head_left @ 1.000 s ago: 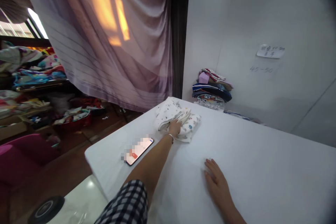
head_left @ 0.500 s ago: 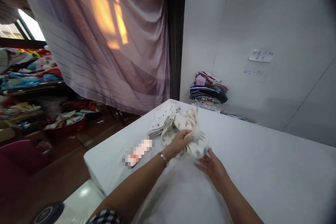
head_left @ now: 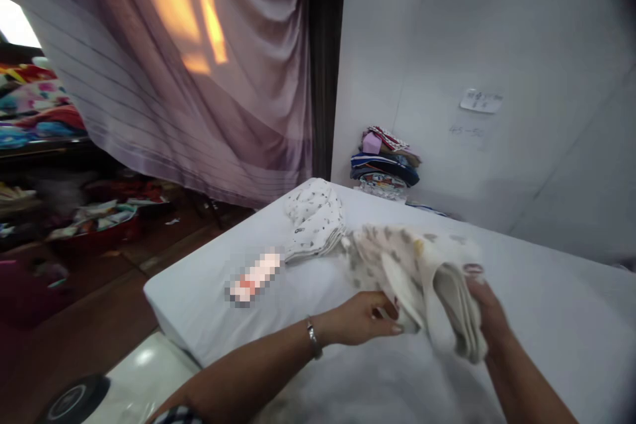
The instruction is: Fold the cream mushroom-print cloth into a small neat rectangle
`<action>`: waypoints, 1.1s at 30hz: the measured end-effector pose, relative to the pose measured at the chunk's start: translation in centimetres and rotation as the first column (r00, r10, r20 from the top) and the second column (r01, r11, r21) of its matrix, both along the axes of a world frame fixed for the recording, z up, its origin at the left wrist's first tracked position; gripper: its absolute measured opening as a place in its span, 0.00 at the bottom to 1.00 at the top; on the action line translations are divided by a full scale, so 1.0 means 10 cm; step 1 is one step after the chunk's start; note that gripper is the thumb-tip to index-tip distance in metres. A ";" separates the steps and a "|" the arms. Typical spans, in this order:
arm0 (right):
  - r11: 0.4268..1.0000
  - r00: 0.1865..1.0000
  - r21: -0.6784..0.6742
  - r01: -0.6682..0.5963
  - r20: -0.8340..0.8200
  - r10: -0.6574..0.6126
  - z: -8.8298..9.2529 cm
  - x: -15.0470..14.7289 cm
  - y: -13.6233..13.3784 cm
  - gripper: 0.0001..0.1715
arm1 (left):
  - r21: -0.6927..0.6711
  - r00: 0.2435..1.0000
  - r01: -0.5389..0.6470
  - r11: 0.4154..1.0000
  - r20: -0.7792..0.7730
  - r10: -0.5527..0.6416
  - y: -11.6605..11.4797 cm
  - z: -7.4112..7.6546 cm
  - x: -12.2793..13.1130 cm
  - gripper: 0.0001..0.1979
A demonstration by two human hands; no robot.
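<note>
A folded white cloth (head_left: 422, 265) with small coloured prints is held above the white table, partly blurred by motion. My right hand (head_left: 489, 311) grips its right side, with the fingers mostly hidden behind the folds. At the cloth's lower left edge, my left hand (head_left: 362, 318) is closed, thumb and fingers pinching a layer. Behind and to the left lies a stack of folded white printed cloth (head_left: 318, 218), apart from both hands.
An oblong pixelated thing (head_left: 256, 277) lies on the white table (head_left: 199, 278). Folded fabrics (head_left: 382, 159) are piled by the grey wall. A mauve curtain (head_left: 238, 79) hangs behind the table. A white machine part (head_left: 144, 371) stands at lower left.
The cloth has come away from the stack toward the right and nearer me. My right hand, earlier spread beside it, now grips it. My left hand has shifted right and lower. The view has turned slightly.
</note>
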State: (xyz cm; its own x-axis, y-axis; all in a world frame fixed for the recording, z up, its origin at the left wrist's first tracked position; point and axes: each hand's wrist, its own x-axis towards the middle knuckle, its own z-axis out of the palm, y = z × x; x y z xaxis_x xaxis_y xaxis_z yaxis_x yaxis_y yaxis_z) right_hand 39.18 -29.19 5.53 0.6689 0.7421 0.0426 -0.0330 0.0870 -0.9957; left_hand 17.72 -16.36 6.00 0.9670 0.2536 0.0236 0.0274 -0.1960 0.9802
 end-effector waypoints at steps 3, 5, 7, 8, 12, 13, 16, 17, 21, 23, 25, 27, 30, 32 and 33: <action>0.989 0.984 -0.147 0.022 -0.169 -0.047 0.05 0.30 -0.50 0.31 | -0.086 0.988 -0.005 0.996 -0.155 -0.009 -0.01 -0.14 -0.05 0.17; 0.955 0.990 -0.296 -0.007 -0.139 -0.036 -0.02 0.43 -0.82 0.32 | -0.170 0.969 -0.062 0.984 -0.247 0.019 -0.02 -0.25 -0.05 0.19; 0.885 0.996 -0.458 0.080 0.005 -0.088 -0.14 0.52 -1.11 0.35 | -0.259 0.952 -0.111 0.959 -0.305 0.028 -0.05 -0.35 -0.01 0.22; 0.832 0.983 -0.525 0.181 0.122 -0.136 -0.20 0.56 -1.24 0.37 | -0.293 0.946 -0.127 0.948 -0.323 0.027 -0.08 -0.40 0.02 0.24; 0.610 0.682 -0.431 0.664 0.685 -0.258 -0.35 0.58 -1.69 0.43 | -0.338 0.905 -0.263 0.904 -0.410 0.110 -0.21 -0.49 0.23 0.29; 0.609 0.593 -0.339 0.717 0.756 -0.277 -0.36 0.53 -1.75 0.41 | -0.363 0.896 -0.309 0.879 -0.422 0.141 -0.25 -0.50 0.30 0.29; 0.757 0.639 -0.240 0.607 0.714 -0.286 -0.32 0.16 -1.68 0.32 | -0.445 0.890 -0.364 0.818 -0.424 0.166 -0.40 -0.51 0.54 0.25; 0.831 0.741 -0.290 0.475 0.641 -0.200 -0.31 0.00 -1.60 0.31 | -0.464 0.896 -0.356 0.811 -0.417 0.155 -0.46 -0.51 0.61 0.22; 0.914 0.800 -0.397 0.087 0.574 0.173 -0.33 -0.54 -1.18 0.39 | -0.524 0.924 -0.326 0.787 -0.354 0.147 -0.73 -0.47 0.85 0.15; 0.930 0.814 -0.367 0.025 0.547 0.194 -0.35 -0.65 -1.04 0.45 | -0.546 0.939 -0.317 0.775 -0.294 0.176 -0.85 -0.41 0.91 0.14; 0.951 0.873 -0.298 0.089 0.482 0.070 -0.35 -0.65 -0.97 0.47 | -0.554 0.956 -0.288 0.781 -0.217 0.198 -0.94 -0.31 0.93 0.15; 0.965 0.936 -0.221 0.143 0.346 -0.059 -0.30 -0.59 -0.97 0.44 | -0.553 0.978 -0.208 0.806 -0.115 0.173 -1.00 -0.18 0.93 0.17; 0.996 0.998 -0.072 0.052 0.023 -0.050 -0.10 -0.47 -1.11 0.36 | -0.509 0.994 -0.087 0.857 0.012 0.109 -1.03 0.03 0.89 0.18; 0.999 0.988 0.010 0.033 -0.150 -0.031 0.06 -0.42 -1.26 0.33 | -0.429 0.985 -0.155 0.890 0.001 0.172 -1.02 0.11 0.87 0.18; 0.998 0.979 0.027 0.048 -0.200 -0.042 0.14 -0.40 -1.34 0.33 | -0.391 0.976 -0.210 0.896 -0.035 0.214 -1.02 0.12 0.86 0.19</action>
